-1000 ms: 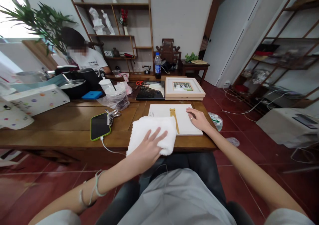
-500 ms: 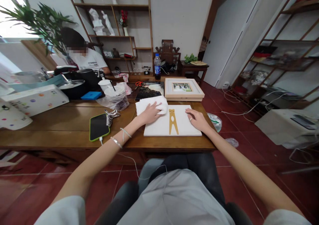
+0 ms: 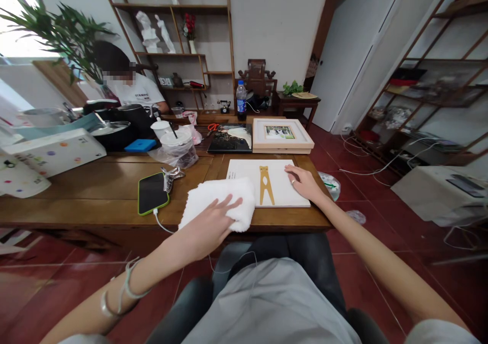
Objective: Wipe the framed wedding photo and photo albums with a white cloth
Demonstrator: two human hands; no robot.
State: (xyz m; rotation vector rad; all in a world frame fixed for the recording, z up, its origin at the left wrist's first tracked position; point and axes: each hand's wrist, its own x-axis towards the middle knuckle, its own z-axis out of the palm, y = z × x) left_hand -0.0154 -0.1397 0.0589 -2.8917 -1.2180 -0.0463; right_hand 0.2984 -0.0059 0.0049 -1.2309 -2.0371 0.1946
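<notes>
A white canvas panel [image 3: 284, 189] with a tan clothespin shape [image 3: 266, 184] painted on it lies at the near edge of the wooden table [image 3: 99, 189]. My left hand [image 3: 210, 223] presses flat, fingers spread, on a white towel [image 3: 215, 195] that covers the panel's near left corner and hangs over the table edge. My right hand [image 3: 303, 180] rests with fingers flat on the panel's right side, a ring on one finger.
A green-cased phone [image 3: 152, 193] on a cable and a metal clip [image 3: 170, 176] lie left of the towel. A framed photo [image 3: 281, 135], a dark picture [image 3: 231, 138], a bagged cup [image 3: 176, 145], a bottle [image 3: 241, 100] and pots stand farther back. Another person [image 3: 129, 87] sits at the far left.
My left hand has dragged the towel from the panel's far left corner back toward me, to the near left corner and table edge. My right hand has stayed put.
</notes>
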